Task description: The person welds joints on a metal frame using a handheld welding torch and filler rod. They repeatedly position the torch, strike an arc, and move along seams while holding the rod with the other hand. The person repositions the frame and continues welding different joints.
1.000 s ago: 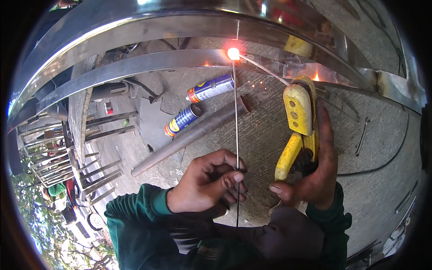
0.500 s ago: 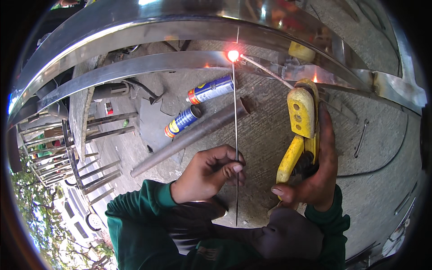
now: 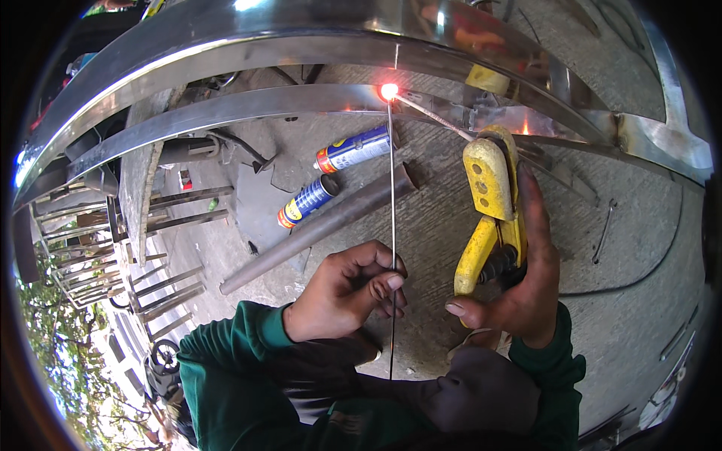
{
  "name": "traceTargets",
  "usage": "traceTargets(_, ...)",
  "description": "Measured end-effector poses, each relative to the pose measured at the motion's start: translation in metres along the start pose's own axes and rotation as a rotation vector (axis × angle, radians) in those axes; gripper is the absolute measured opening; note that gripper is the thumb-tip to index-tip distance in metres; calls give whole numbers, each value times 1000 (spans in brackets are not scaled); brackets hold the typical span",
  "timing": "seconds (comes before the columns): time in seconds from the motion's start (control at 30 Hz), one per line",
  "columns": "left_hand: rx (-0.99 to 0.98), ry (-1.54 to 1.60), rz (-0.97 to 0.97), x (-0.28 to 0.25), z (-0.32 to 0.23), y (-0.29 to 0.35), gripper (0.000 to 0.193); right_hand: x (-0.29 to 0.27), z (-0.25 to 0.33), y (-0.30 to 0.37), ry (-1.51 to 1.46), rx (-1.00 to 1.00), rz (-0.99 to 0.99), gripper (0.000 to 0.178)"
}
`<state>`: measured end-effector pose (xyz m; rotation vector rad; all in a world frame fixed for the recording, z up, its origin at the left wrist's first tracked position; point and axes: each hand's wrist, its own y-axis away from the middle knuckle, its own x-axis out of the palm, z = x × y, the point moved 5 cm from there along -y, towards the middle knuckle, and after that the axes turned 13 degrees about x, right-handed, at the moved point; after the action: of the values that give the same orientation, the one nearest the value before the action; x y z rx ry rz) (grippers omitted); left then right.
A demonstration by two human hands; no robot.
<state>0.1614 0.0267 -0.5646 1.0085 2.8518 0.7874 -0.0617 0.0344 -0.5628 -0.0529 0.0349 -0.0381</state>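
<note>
My left hand (image 3: 350,289) pinches a thin metal rod (image 3: 393,203) between thumb and fingers. The rod stretches away from me to a bright glowing spot on a curved shiny metal strip (image 3: 301,99). Wrapped round a yellow electrode holder (image 3: 489,180) is my right hand (image 3: 530,278), its thumb near the lever. A thin welding electrode (image 3: 436,118) runs from the holder's jaws to the same glowing spot. Beyond that strip curves a wider polished metal band (image 3: 286,52). An orange reflection shows on the strip right of the glow.
Two blue spray cans (image 3: 353,148) and a long brown pipe (image 3: 323,229) lie on the concrete floor. A wooden plank (image 3: 141,188) and a metal frame with bars (image 3: 135,255) are at the left. A dark cable (image 3: 639,286) curves along the floor at right.
The electrode holder and my right hand have shifted slightly left, and the electrode between holder and glow looks a little shorter. My left hand has barely moved.
</note>
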Motion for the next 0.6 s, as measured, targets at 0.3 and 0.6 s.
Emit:
traceTargets(0.3,63,124,23,6,-26,16,10,-1,-2,2,30,-41,6,120)
traceTargets(0.6,196,-479,104,6,-37,-34,12,-5,-7,9,135,-14,26,137)
